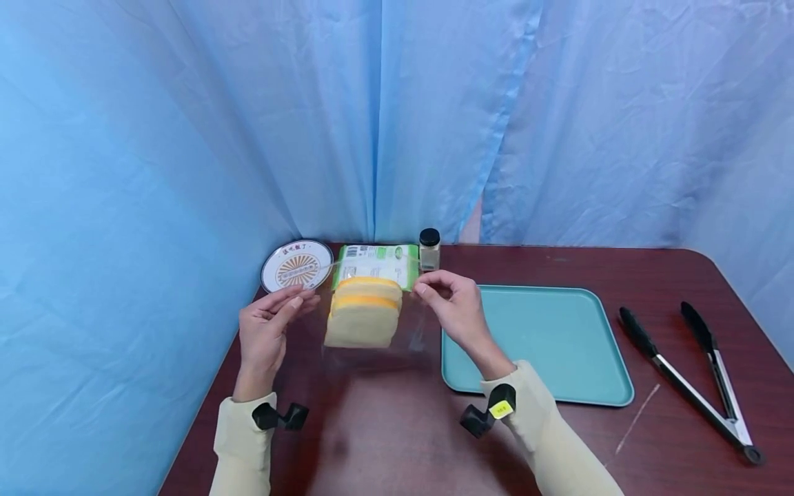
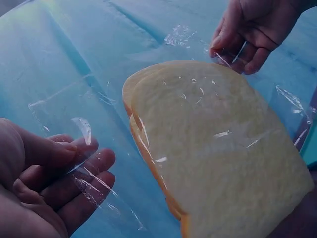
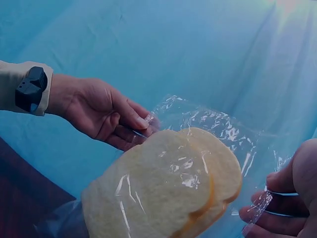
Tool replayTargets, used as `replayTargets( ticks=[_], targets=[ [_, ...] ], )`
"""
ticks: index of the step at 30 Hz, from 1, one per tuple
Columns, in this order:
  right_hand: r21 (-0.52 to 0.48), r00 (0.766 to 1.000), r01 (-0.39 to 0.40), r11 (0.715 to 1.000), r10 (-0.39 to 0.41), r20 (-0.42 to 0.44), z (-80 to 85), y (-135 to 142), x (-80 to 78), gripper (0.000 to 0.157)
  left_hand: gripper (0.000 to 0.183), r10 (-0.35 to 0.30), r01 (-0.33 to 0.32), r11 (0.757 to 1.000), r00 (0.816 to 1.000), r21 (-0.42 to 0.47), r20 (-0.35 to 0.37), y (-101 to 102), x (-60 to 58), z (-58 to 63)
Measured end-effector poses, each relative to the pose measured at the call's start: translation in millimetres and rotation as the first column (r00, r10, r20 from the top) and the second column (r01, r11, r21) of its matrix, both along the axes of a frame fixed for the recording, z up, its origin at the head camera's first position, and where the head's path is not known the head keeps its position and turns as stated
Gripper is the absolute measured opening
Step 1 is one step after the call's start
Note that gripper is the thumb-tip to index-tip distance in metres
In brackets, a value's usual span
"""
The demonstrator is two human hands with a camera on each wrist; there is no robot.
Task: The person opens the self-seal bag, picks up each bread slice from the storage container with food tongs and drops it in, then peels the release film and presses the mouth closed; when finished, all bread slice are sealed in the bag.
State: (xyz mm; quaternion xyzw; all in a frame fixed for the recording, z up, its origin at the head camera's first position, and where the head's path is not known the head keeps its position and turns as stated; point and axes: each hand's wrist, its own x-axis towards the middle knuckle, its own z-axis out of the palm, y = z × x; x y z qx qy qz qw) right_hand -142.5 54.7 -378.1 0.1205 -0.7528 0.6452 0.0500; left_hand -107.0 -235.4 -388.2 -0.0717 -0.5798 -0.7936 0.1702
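Observation:
Between the two hands hangs a clear plastic bag (image 3: 218,121) with slices of bread (image 1: 362,324) inside, pale with orange-brown crusts. My left hand (image 1: 265,331) pinches one side of the bag near its upper edge between thumb and fingers. On the opposite side, my right hand (image 1: 455,306) pinches the film the same way. The left wrist view shows the bread slices (image 2: 213,144) overlapping under shiny film, with the left fingers (image 2: 54,153) beside them. How far the bag's mouth is parted I cannot tell.
A patterned plate (image 1: 270,270) stands back left, beside a green and white packet (image 1: 378,260) and a small black-lidded jar (image 1: 429,249). To the right lie a teal tray (image 1: 546,337) and spread tongs (image 1: 688,396). Blue curtains (image 1: 372,117) surround the dark red table (image 1: 384,441).

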Motion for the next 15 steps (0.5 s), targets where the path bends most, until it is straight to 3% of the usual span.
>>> replayTargets(
  ticks=[6, 12, 15],
  targets=[
    [0.021, 0.991, 0.028, 0.999, -0.025, -0.129, 12.1, 1.8, 6.8, 0.011, 0.024, -0.015, 0.019, 0.999, 0.996, 0.047, -0.089, 3.1, 4.5, 9.0],
    [0.016, 0.981, 0.047, 0.999, -0.043, -0.190, 14.6, 3.4, 11.0, 0.010, 0.024, 0.018, -0.016, 1.000, 0.995, 0.021, -0.098, 9.6, 7.1, 10.8],
    [0.015, 0.970, 0.071, 0.997, -0.065, -0.235, 14.8, 3.9, 13.1, 0.010, 0.024, -0.003, 0.004, 1.000, 0.993, 0.011, -0.114, 15.4, 7.8, 9.6]
  ],
)
